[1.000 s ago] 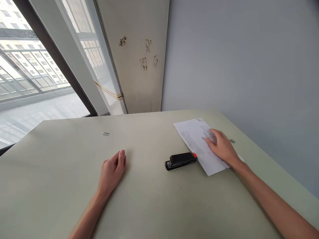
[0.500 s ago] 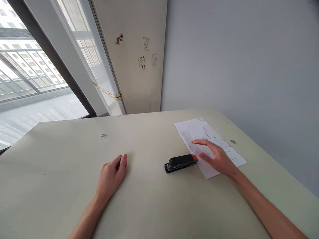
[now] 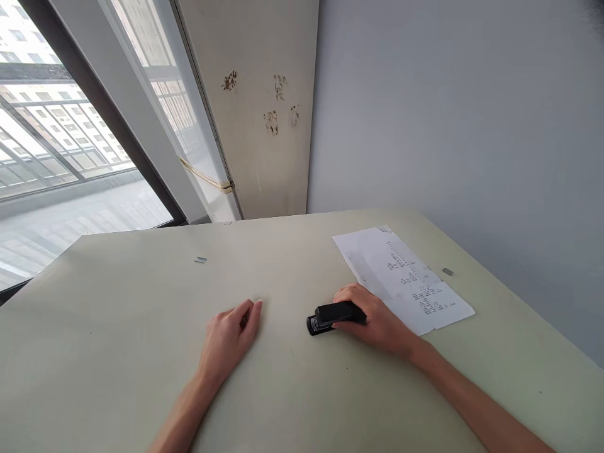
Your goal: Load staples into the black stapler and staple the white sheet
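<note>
A black stapler point(image 3: 333, 313) lies on the pale table point(image 3: 292, 402), its front end pointing left. My right hand point(image 3: 370, 318) is wrapped round the stapler's rear part, thumb on the near side and fingers over the far side, hiding its red end. Just behind that hand lies a white printed sheet of paper point(image 3: 406, 270), with small rows of print. My left hand point(image 3: 231, 340) rests on the table to the left of the stapler, its fingers curled in; I see nothing in it.
Two small staple strips point(image 3: 200, 260) lie on the table at the back left. A small grey piece point(image 3: 448, 272) is right of the paper. A wall point(image 3: 448, 113) rises behind the right side, and a window point(image 3: 70, 138) stands at the left.
My right hand has moved left and down from above the paper and has closed round the stapler. The stapler has shifted slightly left. My left hand has come a little to the right, still curled.
</note>
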Demonstrator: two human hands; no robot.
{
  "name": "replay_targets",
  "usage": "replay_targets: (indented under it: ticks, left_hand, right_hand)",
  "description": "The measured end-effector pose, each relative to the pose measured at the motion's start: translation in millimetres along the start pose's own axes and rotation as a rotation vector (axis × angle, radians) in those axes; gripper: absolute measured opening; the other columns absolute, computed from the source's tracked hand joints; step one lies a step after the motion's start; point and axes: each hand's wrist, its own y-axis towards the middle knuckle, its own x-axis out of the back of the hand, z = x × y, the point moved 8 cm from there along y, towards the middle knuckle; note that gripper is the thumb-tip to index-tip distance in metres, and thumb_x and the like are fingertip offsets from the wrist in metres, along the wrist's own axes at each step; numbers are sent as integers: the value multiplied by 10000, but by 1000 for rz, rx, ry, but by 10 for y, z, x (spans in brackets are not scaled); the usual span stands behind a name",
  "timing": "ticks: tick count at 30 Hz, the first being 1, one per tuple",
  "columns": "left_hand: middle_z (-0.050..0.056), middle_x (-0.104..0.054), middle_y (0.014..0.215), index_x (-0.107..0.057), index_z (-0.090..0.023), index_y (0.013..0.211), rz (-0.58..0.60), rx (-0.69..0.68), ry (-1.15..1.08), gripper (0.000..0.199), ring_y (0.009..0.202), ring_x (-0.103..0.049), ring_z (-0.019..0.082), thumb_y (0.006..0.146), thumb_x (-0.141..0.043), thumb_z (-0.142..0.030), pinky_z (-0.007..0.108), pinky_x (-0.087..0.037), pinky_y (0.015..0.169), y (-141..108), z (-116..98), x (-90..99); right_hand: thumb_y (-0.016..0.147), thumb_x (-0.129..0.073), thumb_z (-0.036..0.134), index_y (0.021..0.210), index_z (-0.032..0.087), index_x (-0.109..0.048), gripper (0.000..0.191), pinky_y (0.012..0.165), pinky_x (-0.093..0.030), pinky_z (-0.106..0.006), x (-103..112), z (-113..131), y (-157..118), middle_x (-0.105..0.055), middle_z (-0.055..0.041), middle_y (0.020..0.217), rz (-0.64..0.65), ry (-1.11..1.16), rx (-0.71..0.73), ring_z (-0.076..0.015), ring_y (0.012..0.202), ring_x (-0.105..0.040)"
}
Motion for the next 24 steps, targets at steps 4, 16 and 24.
replay_targets:
  ticks: [4,16,24]
  left_hand:
    - [-43,-557,661,-615,-237,888,155,-81,-188,287,563,-482,129,997,-521,-485,243,-390,590,-66,-305,-236]
    - [29,-697,932,-753,-267,1001,203,-288,-170,212,723,-621,172,941,-723,-469,299,-485,676,-102,-704,-540]
    - [19,-679,933,-748,-262,1070,179,-284,-183,257,678,-585,151,992,-667,-493,289,-478,661,-120,-641,-555]
  right_hand:
    - [1010,-701,415,1114,272,-633,190,909,-575,-422,-68,75,11,-709,-69,1119,-3,19,19,-257,1040,-667]
    - [1130,-411,431,1145,270,-673,308,895,-619,-413,193,-206,-204,-734,-71,1107,-241,34,-216,-247,1026,-712]
    - [1136,-379,436,1119,277,-684,344,880,-636,-396,141,-269,-201,-735,-63,1112,-223,20,-228,-246,1026,-721]
